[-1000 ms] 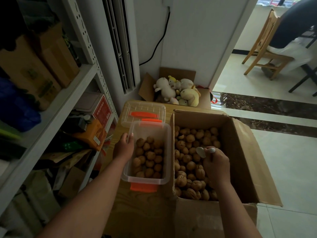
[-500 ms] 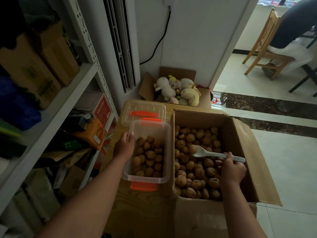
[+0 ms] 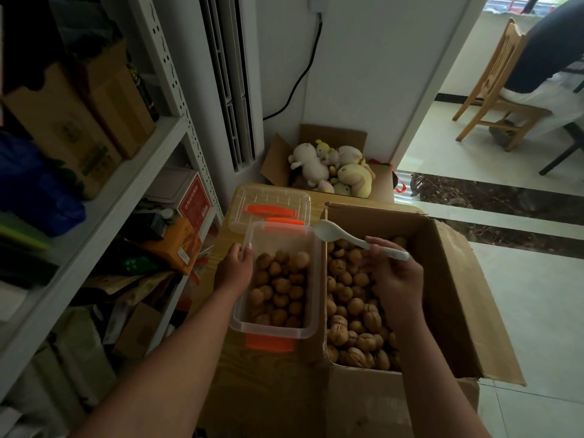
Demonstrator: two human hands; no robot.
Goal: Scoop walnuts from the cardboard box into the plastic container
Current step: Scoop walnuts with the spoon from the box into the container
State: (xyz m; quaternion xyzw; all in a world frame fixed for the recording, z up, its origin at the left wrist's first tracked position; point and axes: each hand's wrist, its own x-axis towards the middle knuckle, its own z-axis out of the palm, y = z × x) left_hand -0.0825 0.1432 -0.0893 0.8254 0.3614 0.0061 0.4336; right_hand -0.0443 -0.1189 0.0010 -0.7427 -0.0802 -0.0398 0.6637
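Nothing legible. Red box (image 3: 194, 197) on the shelf: white print, too blurred. Orange box (image 3: 175, 240): white sticker, unreadable. Brown carton (image 3: 63, 128) above: green marks, unreadable.

Clear plastic container (image 3: 274, 332) with orange latches stands upright against the left wall of the open cardboard box (image 3: 450, 298), partly filled with walnuts (image 3: 278, 287). The box holds many more. My right hand (image 3: 398, 284) grips the white spoon (image 3: 333, 233), bowl over the container's far right corner

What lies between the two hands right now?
Head view: between left hand and right hand, the plastic container of walnuts and the cardboard box left wall.
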